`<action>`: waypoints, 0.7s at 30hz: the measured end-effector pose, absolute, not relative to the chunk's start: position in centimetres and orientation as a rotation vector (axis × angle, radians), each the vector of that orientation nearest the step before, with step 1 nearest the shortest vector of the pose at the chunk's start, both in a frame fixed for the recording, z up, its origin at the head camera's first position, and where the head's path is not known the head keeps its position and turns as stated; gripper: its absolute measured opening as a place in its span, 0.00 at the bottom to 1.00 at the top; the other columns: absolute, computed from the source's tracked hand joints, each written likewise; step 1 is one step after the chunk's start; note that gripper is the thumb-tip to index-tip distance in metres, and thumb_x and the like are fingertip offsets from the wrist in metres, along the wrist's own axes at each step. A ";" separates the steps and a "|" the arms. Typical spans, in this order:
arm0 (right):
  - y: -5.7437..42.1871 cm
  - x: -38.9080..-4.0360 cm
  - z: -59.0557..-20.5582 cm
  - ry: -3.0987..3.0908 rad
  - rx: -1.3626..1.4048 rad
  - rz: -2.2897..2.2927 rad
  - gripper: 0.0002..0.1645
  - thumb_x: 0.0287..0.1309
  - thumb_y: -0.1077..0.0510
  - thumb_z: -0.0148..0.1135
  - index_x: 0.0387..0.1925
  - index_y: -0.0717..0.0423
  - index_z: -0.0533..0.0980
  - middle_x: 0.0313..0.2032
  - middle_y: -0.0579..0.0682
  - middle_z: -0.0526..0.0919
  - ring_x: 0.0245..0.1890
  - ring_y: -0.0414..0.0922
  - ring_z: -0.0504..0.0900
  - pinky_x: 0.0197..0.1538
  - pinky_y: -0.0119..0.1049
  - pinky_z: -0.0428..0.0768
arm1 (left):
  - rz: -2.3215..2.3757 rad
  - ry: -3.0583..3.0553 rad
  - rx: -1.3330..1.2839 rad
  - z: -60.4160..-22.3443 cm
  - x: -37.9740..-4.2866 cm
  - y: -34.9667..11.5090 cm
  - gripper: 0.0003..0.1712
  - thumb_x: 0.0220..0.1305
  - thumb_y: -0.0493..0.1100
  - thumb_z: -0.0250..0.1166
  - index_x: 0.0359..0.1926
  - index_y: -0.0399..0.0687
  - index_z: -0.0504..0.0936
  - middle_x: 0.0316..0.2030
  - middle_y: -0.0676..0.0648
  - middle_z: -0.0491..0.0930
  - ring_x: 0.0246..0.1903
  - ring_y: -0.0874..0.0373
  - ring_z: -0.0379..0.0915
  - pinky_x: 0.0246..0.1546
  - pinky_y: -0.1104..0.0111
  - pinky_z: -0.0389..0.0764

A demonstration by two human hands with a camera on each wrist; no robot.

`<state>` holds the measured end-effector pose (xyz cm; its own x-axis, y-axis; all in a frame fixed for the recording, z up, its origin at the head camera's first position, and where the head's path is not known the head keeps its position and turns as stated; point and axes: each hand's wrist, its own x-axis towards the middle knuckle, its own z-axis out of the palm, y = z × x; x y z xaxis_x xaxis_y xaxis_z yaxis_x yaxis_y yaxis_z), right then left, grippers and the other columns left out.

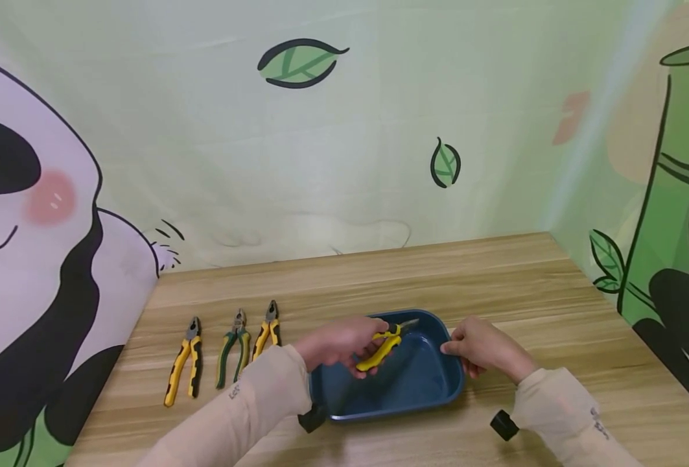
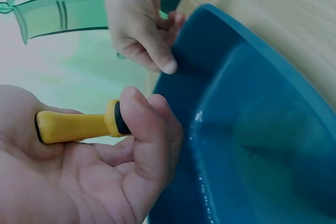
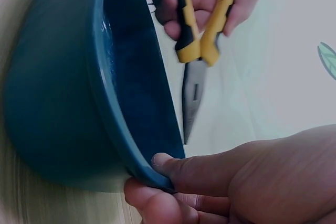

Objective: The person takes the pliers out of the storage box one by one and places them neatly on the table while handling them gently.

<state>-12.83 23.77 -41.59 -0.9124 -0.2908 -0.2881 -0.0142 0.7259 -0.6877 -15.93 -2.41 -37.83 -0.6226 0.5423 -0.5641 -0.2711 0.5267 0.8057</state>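
My left hand (image 1: 344, 340) grips long-nose pliers (image 1: 381, 354) with yellow and black handles above a blue rectangular basin (image 1: 420, 373). Their grey jaws point to the right and stand slightly apart from the basin's floor in the head view. In the right wrist view the pliers' handles (image 3: 218, 17) are spread a little and the long tapered jaws look closed. My right hand (image 1: 487, 347) pinches the basin's right rim (image 3: 118, 124) between thumb and fingers. Inside, the basin's floor (image 2: 278, 150) shows bare in the left wrist view.
Left of the basin, three pliers lie in a row on the wooden table (image 1: 496, 279): yellow-black pliers (image 1: 184, 363), green-handled pliers (image 1: 234, 350) and more yellow-black pliers (image 1: 268, 327), partly behind the left sleeve (image 1: 262, 389). A printed cloth (image 1: 373, 162) hangs behind the table.
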 end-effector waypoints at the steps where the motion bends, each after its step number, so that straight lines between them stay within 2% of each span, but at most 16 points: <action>1: 23.8 -12.8 -41.6 2.554 -0.233 -1.009 0.22 0.71 0.59 0.63 0.18 0.58 0.76 0.10 0.46 0.75 0.11 0.39 0.74 0.20 0.30 0.70 | 1.200 1.904 0.220 -37.6 -15.9 -2.4 0.29 0.81 0.53 0.43 0.41 0.35 0.81 0.30 0.44 0.78 0.27 0.54 0.75 0.25 0.67 0.77; 5: 23.7 -12.9 -41.6 2.557 -0.238 -1.007 0.22 0.71 0.59 0.63 0.18 0.58 0.76 0.10 0.45 0.75 0.11 0.39 0.74 0.19 0.30 0.70 | 1.219 1.878 0.203 -37.0 -15.7 -2.6 0.28 0.81 0.54 0.41 0.42 0.37 0.80 0.31 0.45 0.77 0.28 0.54 0.74 0.25 0.67 0.76; 21: 23.7 -12.8 -41.5 2.552 -0.234 -1.025 0.22 0.71 0.60 0.63 0.18 0.58 0.76 0.10 0.45 0.74 0.11 0.39 0.73 0.19 0.30 0.69 | 1.266 1.910 0.202 -34.4 -15.8 -3.6 0.29 0.82 0.55 0.43 0.48 0.36 0.80 0.36 0.45 0.78 0.32 0.54 0.75 0.29 0.67 0.78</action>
